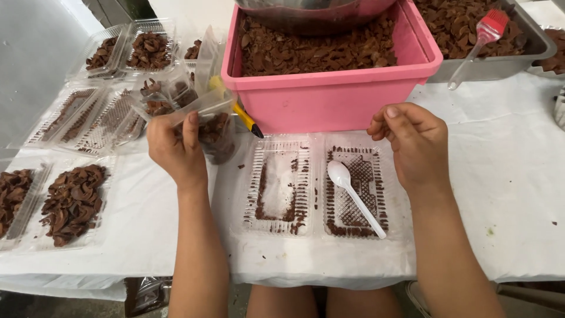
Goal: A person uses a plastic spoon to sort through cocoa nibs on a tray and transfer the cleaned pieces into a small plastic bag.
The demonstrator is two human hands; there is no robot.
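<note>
The left hand (pixel 175 147) grips a clear bag (pixel 209 121) of brown chips just left of the pink tub (pixel 329 94). The right hand (pixel 412 144) hovers over the open tray (pixel 321 182), fingers pinched, seemingly empty. Holding the bag upright should prevent spills.

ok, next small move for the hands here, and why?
Probably bring the right hand across to the clear bag that the left hand holds up. The bag has brown chips in it and its top looks open; the right hand's fingers are pinched with nothing visible in them, above the open tray with the white spoon.
</note>
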